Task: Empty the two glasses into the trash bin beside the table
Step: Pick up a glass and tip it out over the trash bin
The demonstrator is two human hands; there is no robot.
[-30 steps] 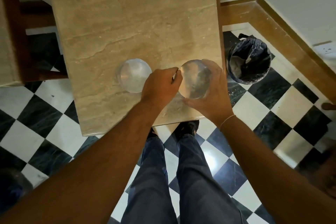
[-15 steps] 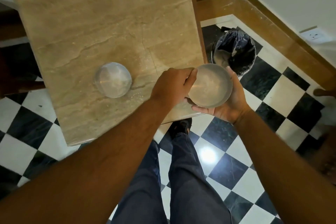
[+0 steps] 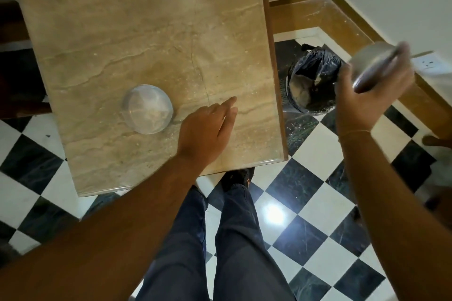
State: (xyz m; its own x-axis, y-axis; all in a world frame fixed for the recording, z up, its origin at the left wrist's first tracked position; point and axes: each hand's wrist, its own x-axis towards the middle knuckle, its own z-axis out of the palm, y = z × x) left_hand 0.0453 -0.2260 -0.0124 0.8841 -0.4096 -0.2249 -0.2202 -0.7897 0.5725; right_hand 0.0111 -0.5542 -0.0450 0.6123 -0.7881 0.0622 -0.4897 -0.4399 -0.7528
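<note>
One clear glass (image 3: pixel 147 108) stands upright on the beige marble table (image 3: pixel 137 32), left of my left hand (image 3: pixel 208 127). That hand hovers over the table with fingers apart and holds nothing. My right hand (image 3: pixel 362 100) grips the other glass (image 3: pixel 374 66), blurred and tilted, just right of and above the trash bin (image 3: pixel 311 85). The bin has a black liner and pale waste inside, and it stands on the floor beside the table's right edge.
A black and white checkered floor (image 3: pixel 305 203) surrounds the table. A brown skirting (image 3: pixel 318 14) runs along the wall behind the bin, with a wall socket (image 3: pixel 428 63) at the right. My legs and a shoe (image 3: pixel 234 176) are below the table's front edge.
My right hand has carried its glass off the table rightward to beside the bin and tilted it. My left hand let go of that glass and now hovers open over the table.
</note>
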